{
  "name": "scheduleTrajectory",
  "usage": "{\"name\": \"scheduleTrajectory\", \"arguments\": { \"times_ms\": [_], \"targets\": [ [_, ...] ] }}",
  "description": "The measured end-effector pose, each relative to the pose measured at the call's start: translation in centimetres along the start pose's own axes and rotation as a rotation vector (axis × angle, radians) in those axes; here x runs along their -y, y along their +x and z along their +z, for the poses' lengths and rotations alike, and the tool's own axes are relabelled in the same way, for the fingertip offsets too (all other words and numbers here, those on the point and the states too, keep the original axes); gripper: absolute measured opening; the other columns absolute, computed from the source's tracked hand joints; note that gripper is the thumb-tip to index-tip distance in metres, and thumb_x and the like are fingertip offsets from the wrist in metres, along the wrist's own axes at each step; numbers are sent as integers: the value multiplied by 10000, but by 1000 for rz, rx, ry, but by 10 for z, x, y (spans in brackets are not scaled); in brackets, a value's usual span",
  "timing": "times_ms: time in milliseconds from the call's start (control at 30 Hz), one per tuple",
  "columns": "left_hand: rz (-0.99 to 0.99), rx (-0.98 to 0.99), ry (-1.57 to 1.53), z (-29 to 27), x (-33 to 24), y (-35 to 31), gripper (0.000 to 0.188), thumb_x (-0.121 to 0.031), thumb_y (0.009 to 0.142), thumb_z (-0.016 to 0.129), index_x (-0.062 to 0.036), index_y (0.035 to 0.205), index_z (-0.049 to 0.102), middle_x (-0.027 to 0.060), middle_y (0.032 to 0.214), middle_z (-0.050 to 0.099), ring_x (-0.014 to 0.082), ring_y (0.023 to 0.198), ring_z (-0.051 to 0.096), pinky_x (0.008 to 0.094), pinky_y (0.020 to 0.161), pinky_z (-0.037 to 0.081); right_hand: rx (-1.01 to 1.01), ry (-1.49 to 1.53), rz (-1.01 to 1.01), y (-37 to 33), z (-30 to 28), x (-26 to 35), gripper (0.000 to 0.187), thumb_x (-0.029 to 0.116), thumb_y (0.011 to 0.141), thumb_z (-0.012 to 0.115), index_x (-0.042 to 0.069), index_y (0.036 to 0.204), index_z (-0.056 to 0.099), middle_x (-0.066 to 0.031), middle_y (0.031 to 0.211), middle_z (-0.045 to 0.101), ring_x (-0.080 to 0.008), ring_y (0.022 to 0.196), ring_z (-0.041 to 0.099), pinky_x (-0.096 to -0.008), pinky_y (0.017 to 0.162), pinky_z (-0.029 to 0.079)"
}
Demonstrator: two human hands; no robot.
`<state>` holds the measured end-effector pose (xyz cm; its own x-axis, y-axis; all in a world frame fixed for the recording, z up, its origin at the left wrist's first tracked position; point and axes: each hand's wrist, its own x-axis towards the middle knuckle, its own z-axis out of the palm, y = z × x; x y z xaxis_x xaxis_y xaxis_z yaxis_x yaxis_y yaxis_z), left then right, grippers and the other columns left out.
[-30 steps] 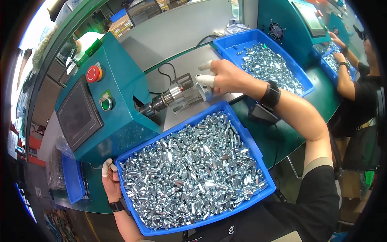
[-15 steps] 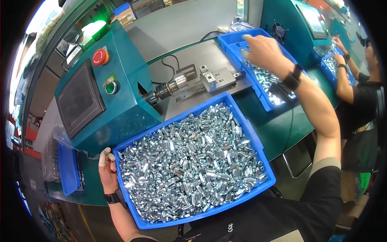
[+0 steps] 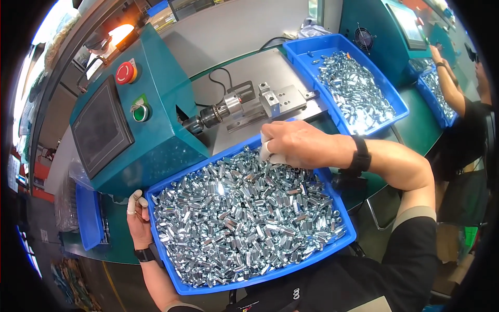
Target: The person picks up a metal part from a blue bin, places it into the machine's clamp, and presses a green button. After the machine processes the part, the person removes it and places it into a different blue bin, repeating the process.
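A big blue tray [image 3: 332, 195] full of shiny metal hex standoffs [image 3: 244, 223] lies in front of me. My left hand [image 3: 138, 221] is at its left wall, bent fingers against the rim and white cots on the fingertips. Over the tray's far right part, my right hand [image 3: 293, 144] points down with its fingers drawn together at the standoffs. Whatever is between those fingertips is hidden. Just beyond stands a machine's chuck [image 3: 210, 117], facing a metal fixture block [image 3: 270, 101] on a steel plate.
A second blue tray [image 3: 403, 112] of metal pieces sits at the back right. On the left, the green machine housing [image 3: 166, 119] carries a red stop button [image 3: 125, 73], a green button [image 3: 139, 111] and a dark screen [image 3: 101, 127]. A co-worker [image 3: 462, 104] works at the far right.
My right hand has come from above the back right tray, leftward and nearer, to the front tray's standoffs. My left hand stays put. The machine's lamp has turned from green to orange.
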<state>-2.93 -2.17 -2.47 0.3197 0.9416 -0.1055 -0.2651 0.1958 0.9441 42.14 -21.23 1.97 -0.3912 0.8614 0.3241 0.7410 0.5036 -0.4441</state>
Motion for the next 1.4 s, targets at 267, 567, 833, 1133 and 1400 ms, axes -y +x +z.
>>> {"name": "scheduleTrajectory", "arguments": {
  "times_ms": [267,567,833,1133,1400],
  "targets": [
    [-13,-29,26,0,-4,-1,260,-286,1056,549,-73,1118,684,-50,750,556,16,526,383,185,481,293,-359,233,321,7,-49,-3,172,91,900,738,40,1062,711,-86,884,643,-216,810,666,-358,702,527],
    [-13,-14,31,-7,-1,3,289,-299,1057,533,-54,1126,671,-36,779,598,21,555,415,170,534,334,-433,171,367,30,-53,-51,149,71,896,746,27,1037,745,-63,887,657,-151,829,662,-310,699,515],
    [-11,-44,19,-3,-1,2,260,-282,1057,545,-69,1122,681,-52,731,548,18,524,384,186,487,309,-335,-89,273,35,-62,-44,127,55,884,733,19,1002,762,-92,910,645,-233,814,654,-353,737,508],
    [-6,-55,8,-1,-1,1,268,-285,1060,540,-70,1133,681,-52,737,557,23,527,388,186,491,316,-395,-243,192,14,-43,-42,274,81,931,678,5,1191,721,-85,980,694,-233,891,676,-338,780,526],
    [-10,-14,4,-2,-4,-1,276,-281,1058,537,-49,1126,671,-24,784,602,25,563,418,166,530,321,-353,597,701,4,-38,-21,447,144,965,689,-55,1353,593,-131,1224,686,-162,1101,648,-314,951,523]
  ]
}}
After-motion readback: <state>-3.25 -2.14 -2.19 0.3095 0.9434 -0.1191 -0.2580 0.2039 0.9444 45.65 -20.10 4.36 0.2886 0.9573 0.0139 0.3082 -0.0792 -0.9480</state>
